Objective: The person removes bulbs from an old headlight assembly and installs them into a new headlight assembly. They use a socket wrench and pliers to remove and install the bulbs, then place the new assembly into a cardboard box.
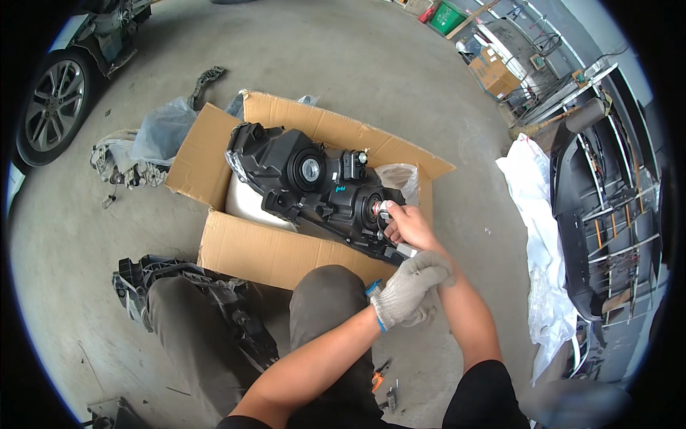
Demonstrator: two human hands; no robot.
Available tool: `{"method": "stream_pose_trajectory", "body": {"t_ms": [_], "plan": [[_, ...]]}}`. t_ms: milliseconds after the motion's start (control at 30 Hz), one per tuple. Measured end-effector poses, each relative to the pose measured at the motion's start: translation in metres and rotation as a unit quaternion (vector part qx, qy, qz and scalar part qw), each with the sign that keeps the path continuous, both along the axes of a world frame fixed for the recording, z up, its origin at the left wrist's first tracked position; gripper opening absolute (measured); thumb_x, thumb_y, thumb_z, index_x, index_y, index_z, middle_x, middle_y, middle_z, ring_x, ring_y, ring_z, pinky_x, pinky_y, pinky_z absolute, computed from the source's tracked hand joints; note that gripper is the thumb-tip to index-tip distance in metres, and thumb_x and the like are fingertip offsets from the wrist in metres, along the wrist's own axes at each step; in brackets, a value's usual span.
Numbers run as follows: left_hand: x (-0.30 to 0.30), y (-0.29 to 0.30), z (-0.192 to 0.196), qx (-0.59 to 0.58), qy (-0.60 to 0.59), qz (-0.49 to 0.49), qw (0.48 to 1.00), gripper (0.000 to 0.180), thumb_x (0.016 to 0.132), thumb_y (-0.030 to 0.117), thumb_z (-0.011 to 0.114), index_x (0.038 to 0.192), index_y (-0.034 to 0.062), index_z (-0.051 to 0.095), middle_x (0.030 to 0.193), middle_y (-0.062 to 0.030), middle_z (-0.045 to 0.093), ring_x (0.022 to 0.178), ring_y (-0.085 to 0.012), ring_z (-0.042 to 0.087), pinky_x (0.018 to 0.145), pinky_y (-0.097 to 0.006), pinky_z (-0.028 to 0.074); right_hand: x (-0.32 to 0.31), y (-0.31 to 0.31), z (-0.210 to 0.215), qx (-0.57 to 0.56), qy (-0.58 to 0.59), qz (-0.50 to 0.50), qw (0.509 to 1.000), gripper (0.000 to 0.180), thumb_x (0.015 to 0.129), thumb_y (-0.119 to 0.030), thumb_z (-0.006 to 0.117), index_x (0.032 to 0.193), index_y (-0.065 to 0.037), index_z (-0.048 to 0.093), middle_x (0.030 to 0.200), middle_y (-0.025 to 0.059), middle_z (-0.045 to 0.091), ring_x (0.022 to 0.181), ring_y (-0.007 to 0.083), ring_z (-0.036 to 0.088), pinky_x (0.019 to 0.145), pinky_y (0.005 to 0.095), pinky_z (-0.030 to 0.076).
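Observation:
A black car headlight (332, 187) lies back side up across an open cardboard box (275, 247). At the round opening in its right end, my bare right hand (410, 227) is closed on a small headlight bulb (384, 209) with a white and red base. The bulb is at the opening; how deep it sits is hidden. My left hand (414, 289), in an off-white knit glove with a blue cuff edge, is curled beside my right wrist. A small silver-grey block (406, 250) shows against the glove. What lies inside the gloved fingers is hidden.
Another headlight housing (246, 325) lies on the floor by my knees. Orange-handled pliers (379, 379) lie below the box. Plastic-wrapped parts (161, 136) and a car wheel (56, 107) are at the left. White sheeting (536, 236) and a bumper (568, 222) stand at the right.

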State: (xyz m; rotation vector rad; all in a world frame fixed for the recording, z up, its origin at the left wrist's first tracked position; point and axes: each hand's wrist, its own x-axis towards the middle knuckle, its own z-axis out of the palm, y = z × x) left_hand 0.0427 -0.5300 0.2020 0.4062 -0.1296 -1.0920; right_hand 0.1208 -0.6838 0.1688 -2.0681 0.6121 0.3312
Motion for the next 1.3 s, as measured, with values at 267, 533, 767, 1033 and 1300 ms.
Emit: {"method": "stream_pose_trajectory", "body": {"t_ms": [267, 533, 767, 1033, 1300], "plan": [[0.002, 0.003, -0.002, -0.006, -0.016, -0.001, 1.000, 0.015, 0.099, 0.016, 0.055, 0.103, 0.0028, 0.059, 0.084, -0.0043, 0.063, 0.047, -0.0112, 0.054, 0.042, -0.027, 0.049, 0.003, 0.003, 0.006, -0.064, 0.001, 0.021, 0.998, 0.058, 0.102, -0.048, 0.049, 0.091, 0.006, 0.065, 0.066, 0.0107, 0.067, 0.053, 0.0130, 0.057, 0.049, 0.0281, 0.046], [0.003, 0.002, -0.009, -0.016, -0.050, 0.006, 0.999, 0.014, 0.098, 0.016, 0.056, 0.102, 0.0024, 0.059, 0.087, -0.0053, 0.064, 0.053, -0.0108, 0.058, 0.043, -0.025, 0.047, -0.001, 0.003, -0.004, -0.013, -0.009, -0.013, 1.000, 0.060, 0.102, -0.049, 0.047, 0.090, 0.007, 0.063, 0.064, 0.0109, 0.065, 0.050, 0.0140, 0.056, 0.048, 0.0283, 0.045], [-0.004, -0.008, -0.017, 0.057, -0.156, 0.039, 0.985, 0.015, 0.093, 0.014, 0.058, 0.100, 0.0022, 0.064, 0.087, -0.0023, 0.064, 0.073, -0.0082, 0.057, 0.060, -0.024, 0.048, -0.006, -0.002, -0.014, 0.049, -0.020, -0.042, 0.998, 0.057, 0.102, -0.046, 0.047, 0.091, 0.008, 0.064, 0.066, 0.0114, 0.065, 0.051, 0.0146, 0.058, 0.048, 0.0282, 0.048], [-0.001, -0.007, -0.015, 0.125, -0.187, 0.017, 0.974, 0.018, 0.093, 0.016, 0.058, 0.099, 0.0004, 0.066, 0.089, -0.0030, 0.065, 0.075, -0.0105, 0.057, 0.067, -0.026, 0.048, -0.009, -0.002, -0.013, 0.012, -0.035, -0.044, 0.998, 0.058, 0.101, -0.047, 0.050, 0.090, 0.009, 0.065, 0.065, 0.0113, 0.065, 0.051, 0.0138, 0.057, 0.049, 0.0270, 0.047], [0.004, 0.001, -0.013, 0.094, -0.129, 0.024, 0.987, 0.019, 0.095, 0.018, 0.056, 0.100, 0.0006, 0.061, 0.089, -0.0040, 0.063, 0.065, -0.0081, 0.058, 0.043, -0.023, 0.045, -0.001, 0.014, 0.003, -0.054, -0.008, -0.021, 0.998, 0.063, 0.101, -0.055, 0.048, 0.086, 0.005, 0.064, 0.062, 0.0088, 0.063, 0.051, 0.0122, 0.053, 0.049, 0.0266, 0.043]]}}
